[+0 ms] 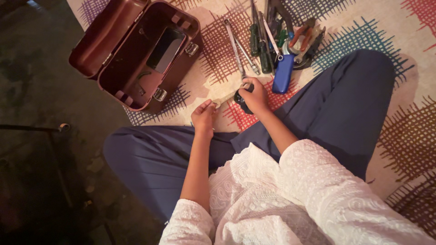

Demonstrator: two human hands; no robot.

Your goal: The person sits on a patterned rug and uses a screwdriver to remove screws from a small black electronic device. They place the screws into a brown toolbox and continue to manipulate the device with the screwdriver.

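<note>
I sit cross-legged on a patterned rug (363, 31). My right hand (255, 96) grips a small black roll, perhaps tape (242, 102), and its fingertips touch the lower end of a long silver wrench (235, 45). My left hand (204, 115) pinches a thin pale strip (223, 99) that runs from its fingertips toward the black roll. Both hands hover just above the rug, between my knees.
An open dark-red toolbox (136, 50) lies to the upper left, nearly empty. Several hand tools (272, 36) lie fanned out ahead: screwdrivers, pliers and a blue-cased tool (283, 72). Dark bare floor (36, 81) and a thin black bar (32, 128) are on the left.
</note>
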